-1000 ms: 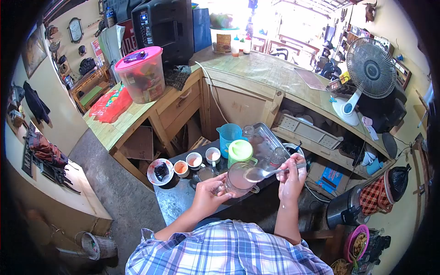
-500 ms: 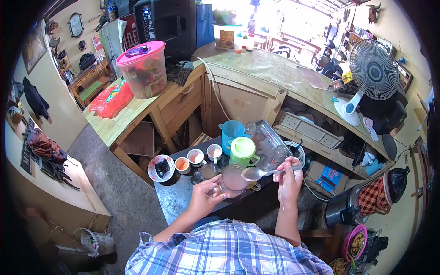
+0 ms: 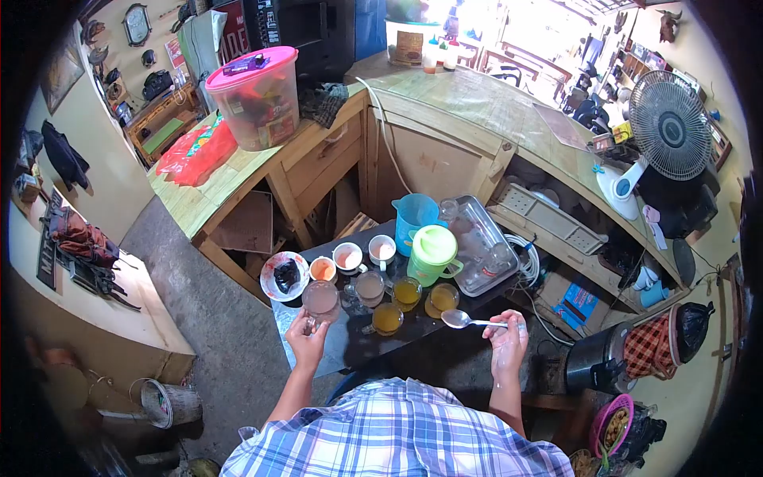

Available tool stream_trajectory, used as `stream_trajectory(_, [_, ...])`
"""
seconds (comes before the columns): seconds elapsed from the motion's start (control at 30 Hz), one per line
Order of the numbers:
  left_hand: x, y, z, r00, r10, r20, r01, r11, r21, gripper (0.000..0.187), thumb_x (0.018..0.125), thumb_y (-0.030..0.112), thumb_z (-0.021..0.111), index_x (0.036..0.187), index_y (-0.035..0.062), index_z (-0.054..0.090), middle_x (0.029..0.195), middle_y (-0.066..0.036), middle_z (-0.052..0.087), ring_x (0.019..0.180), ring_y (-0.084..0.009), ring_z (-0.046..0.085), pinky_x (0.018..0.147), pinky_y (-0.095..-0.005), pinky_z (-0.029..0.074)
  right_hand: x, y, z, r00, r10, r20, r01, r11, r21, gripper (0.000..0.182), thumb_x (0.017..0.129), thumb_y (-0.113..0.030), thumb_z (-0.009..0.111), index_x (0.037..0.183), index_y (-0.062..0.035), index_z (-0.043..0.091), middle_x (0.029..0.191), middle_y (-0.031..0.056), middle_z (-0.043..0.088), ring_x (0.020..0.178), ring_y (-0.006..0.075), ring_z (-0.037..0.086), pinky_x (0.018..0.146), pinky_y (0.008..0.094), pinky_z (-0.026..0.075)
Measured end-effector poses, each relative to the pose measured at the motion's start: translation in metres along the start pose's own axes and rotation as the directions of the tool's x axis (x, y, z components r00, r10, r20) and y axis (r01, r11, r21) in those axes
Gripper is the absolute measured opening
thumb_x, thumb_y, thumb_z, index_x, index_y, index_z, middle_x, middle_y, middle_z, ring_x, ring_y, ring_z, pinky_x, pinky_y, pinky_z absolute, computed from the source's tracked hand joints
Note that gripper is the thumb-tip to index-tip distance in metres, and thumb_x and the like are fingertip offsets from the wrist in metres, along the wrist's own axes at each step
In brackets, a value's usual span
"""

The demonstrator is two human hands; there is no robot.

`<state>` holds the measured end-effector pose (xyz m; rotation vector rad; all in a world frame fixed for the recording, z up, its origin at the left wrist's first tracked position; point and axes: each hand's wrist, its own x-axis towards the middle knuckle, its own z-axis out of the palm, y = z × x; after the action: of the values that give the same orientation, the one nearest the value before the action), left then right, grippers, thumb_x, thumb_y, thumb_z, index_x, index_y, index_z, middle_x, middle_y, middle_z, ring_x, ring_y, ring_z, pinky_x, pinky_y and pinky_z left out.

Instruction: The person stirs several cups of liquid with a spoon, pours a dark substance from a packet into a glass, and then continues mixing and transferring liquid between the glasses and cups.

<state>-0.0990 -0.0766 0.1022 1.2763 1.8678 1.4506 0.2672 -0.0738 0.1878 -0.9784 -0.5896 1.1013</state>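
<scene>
My left hand (image 3: 306, 338) grips a glass mug (image 3: 320, 298) of cloudy pinkish-brown drink by its handle, near the left end of the low dark table (image 3: 469, 306). In my right hand (image 3: 507, 343) is a metal spoon (image 3: 457, 319), held by its handle beyond the table's front edge. A second mug of cloudy drink (image 3: 369, 288) stands to the right of the held one. Glass mugs of yellowish-brown liquid (image 3: 388, 319) sit between my hands. Behind them are white cups (image 3: 347, 256), an orange-filled cup (image 3: 323, 269) and a bowl with a black bag (image 3: 284, 277).
A lidded green pitcher (image 3: 433, 253) and a blue measuring jug (image 3: 414, 216) stand at the table's back. Beside them, a metal tray (image 3: 477, 274) holds upturned glasses. Wooden counters surround the table, bearing a pink-lidded tub (image 3: 256, 103) and a fan (image 3: 668, 127).
My left hand has carried the glass mug left and away from the spoon, toward the bowl. My right hand has lowered the spoon slightly, exposing the yellowish mugs. The view has shifted slightly.
</scene>
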Motion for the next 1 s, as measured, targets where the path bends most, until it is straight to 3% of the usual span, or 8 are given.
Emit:
stream_trajectory(0.43, [-0.028, -0.113, 0.041, 1.000, 0.002, 0.012, -0.003, 0.995, 0.098, 0.034, 0.063, 0.009, 0.080, 0.059, -0.0041, 0.049, 0.111, -0.029, 0.061, 0.097, -0.0307, 0.064, 0.074, -0.0341, 0.052, -0.004, 0.011, -0.018, 0.994, -0.010, -0.112, -0.006, 0.990, -0.138, 0.019, 0.099, -0.020, 0.045, 0.096, -0.0036, 0.054, 0.087, 0.0092, 0.061, 0.067, 0.0159, 0.060, 0.063, 0.0290, 0.049])
stream_trajectory(0.53, [-0.026, -0.113, 0.052, 0.998, 0.068, -0.001, -0.068, 0.991, 0.115, 0.035, 0.063, 0.009, 0.080, 0.057, -0.0031, 0.047, 0.112, -0.029, 0.060, 0.086, -0.0260, 0.065, 0.067, -0.0325, 0.051, -0.004, 0.014, -0.019, 0.994, -0.035, -0.102, 0.010, 0.972, -0.235, 0.018, 0.098, -0.016, 0.045, 0.099, -0.0013, 0.055, 0.090, 0.0099, 0.061, 0.073, 0.0171, 0.062, 0.067, 0.0297, 0.051])
stream_trajectory(0.6, [-0.023, -0.110, 0.058, 0.998, -0.058, 0.039, 0.056, 0.997, 0.056, 0.038, 0.065, 0.009, 0.079, 0.056, -0.0023, 0.044, 0.114, -0.029, 0.060, 0.073, -0.0216, 0.062, 0.061, -0.0314, 0.048, -0.002, 0.021, -0.021, 0.994, -0.087, -0.059, 0.064, 0.949, -0.309, 0.018, 0.098, -0.014, 0.044, 0.100, -0.0003, 0.055, 0.092, 0.0104, 0.061, 0.075, 0.0176, 0.063, 0.069, 0.0301, 0.052])
stream_trajectory(0.73, [-0.018, -0.131, 0.073, 0.997, -0.055, 0.046, 0.055, 0.998, -0.005, 0.041, 0.066, 0.009, 0.079, 0.055, -0.0016, 0.042, 0.110, -0.026, 0.062, 0.066, -0.0183, 0.057, 0.056, -0.0304, 0.045, 0.007, 0.037, -0.012, 0.984, -0.170, 0.049, 0.175, 0.892, -0.417, 0.019, 0.098, -0.011, 0.042, 0.101, 0.0024, 0.055, 0.095, 0.0114, 0.061, 0.080, 0.0189, 0.065, 0.073, 0.0309, 0.053])
stream_trajectory(0.83, [-0.017, -0.124, 0.072, 0.990, -0.088, 0.111, 0.088, 0.996, 0.004, 0.030, 0.066, 0.010, 0.079, 0.066, -0.0024, 0.051, 0.101, -0.022, 0.065, 0.071, -0.0207, 0.060, 0.062, -0.0313, 0.047, 0.024, 0.057, -0.006, 0.955, -0.207, 0.211, 0.289, 0.799, -0.527, 0.016, 0.097, -0.007, 0.044, 0.099, 0.0048, 0.055, 0.095, 0.0123, 0.062, 0.079, 0.0172, 0.065, 0.071, 0.0295, 0.052])
stream_trajectory(0.9, [-0.020, -0.114, 0.069, 0.991, 0.049, 0.122, -0.061, 0.994, 0.094, 0.040, 0.067, 0.011, 0.078, 0.095, -0.0036, 0.055, 0.100, -0.020, 0.061, 0.081, -0.0259, 0.061, 0.071, -0.0332, 0.048, 0.041, 0.073, -0.002, 0.929, -0.212, 0.303, 0.361, 0.702, -0.614, 0.011, 0.092, -0.003, 0.049, 0.095, 0.0039, 0.058, 0.094, 0.0141, 0.063, 0.082, 0.0195, 0.066, 0.074, 0.0297, 0.052])
stream_trajectory(0.93, [-0.023, -0.112, 0.068, 0.991, 0.054, 0.126, -0.066, 0.993, 0.094, 0.040, 0.067, 0.011, 0.078, 0.095, -0.0036, 0.055, 0.100, -0.020, 0.061, 0.081, -0.0259, 0.061, 0.071, -0.0332, 0.048, 0.049, 0.076, -0.002, 0.929, -0.217, 0.299, 0.361, 0.703, -0.613, 0.011, 0.092, -0.003, 0.049, 0.095, 0.0039, 0.058, 0.094, 0.0141, 0.063, 0.082, 0.0195, 0.066, 0.074, 0.0297, 0.052])
stream_trajectory(1.0, [-0.034, -0.106, 0.064, 0.988, -0.065, 0.142, 0.051, 0.994, 0.102, 0.066, 0.067, 0.014, 0.077, 0.121, -0.0032, 0.043, 0.115, -0.022, 0.053, 0.102, -0.0328, 0.054, 0.087, -0.0387, 0.044, 0.064, 0.082, -0.002, 0.792, -0.242, 0.560, 0.609, 0.368, -0.703, 0.009, 0.086, -0.002, 0.056, 0.091, 0.0000, 0.063, 0.093, 0.0132, 0.063, 0.085, 0.0244, 0.064, 0.075, 0.0329, 0.052])
